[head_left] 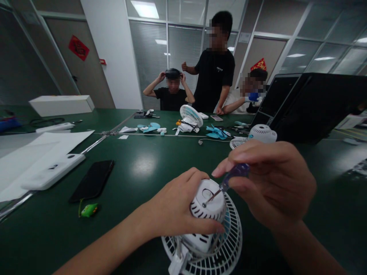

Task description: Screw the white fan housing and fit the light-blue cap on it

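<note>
A small white fan (233, 233) lies with its grille down on the green table, its rounded motor housing (213, 196) facing up. My left hand (177, 206) is wrapped round that housing, thumb on the near side and fingers on the far side. Between the thumb and fingers of my right hand (275, 183) is a screwdriver (236, 173) with a see-through purple handle. Its metal shaft slants down to the left, and the tip meets a screw spot on top of the housing. The fan's white clip and cable show below my left hand.
On the left are a black phone (93, 179) with a green charm (89, 210), a white power bank (54, 172) and papers. Another white fan (190, 118), blue fan blades (218, 131) and a black monitor (318, 103) stand farther back. Several people are across the table.
</note>
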The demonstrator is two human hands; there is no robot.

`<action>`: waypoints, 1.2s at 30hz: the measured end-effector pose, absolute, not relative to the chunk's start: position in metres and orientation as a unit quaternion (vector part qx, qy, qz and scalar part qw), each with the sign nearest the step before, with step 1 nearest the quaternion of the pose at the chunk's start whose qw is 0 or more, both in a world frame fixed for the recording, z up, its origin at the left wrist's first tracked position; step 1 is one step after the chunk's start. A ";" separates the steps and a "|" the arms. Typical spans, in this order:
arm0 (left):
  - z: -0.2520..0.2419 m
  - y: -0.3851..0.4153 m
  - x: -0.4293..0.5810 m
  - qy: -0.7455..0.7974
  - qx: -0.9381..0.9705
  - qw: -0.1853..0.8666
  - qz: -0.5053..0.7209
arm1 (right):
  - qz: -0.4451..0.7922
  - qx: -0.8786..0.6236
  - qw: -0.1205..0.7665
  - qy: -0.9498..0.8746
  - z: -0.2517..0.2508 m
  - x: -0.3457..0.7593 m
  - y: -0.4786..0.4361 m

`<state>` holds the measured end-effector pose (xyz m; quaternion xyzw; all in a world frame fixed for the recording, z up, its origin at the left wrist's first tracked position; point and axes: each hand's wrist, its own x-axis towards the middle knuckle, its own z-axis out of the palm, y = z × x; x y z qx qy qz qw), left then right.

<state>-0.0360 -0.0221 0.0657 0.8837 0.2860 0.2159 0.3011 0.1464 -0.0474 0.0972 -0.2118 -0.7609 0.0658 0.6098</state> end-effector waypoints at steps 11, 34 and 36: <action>0.072 -0.018 -0.044 0.227 0.834 0.468 0.184 | 0.088 -0.203 0.554 -0.803 0.105 0.152 -0.051; 0.069 -0.024 -0.035 0.267 0.785 0.510 0.228 | 0.078 -0.228 0.572 -0.784 0.102 0.154 -0.049; 0.067 -0.023 -0.034 0.272 0.769 0.528 0.235 | 0.099 -0.233 0.547 -0.798 0.105 0.153 -0.052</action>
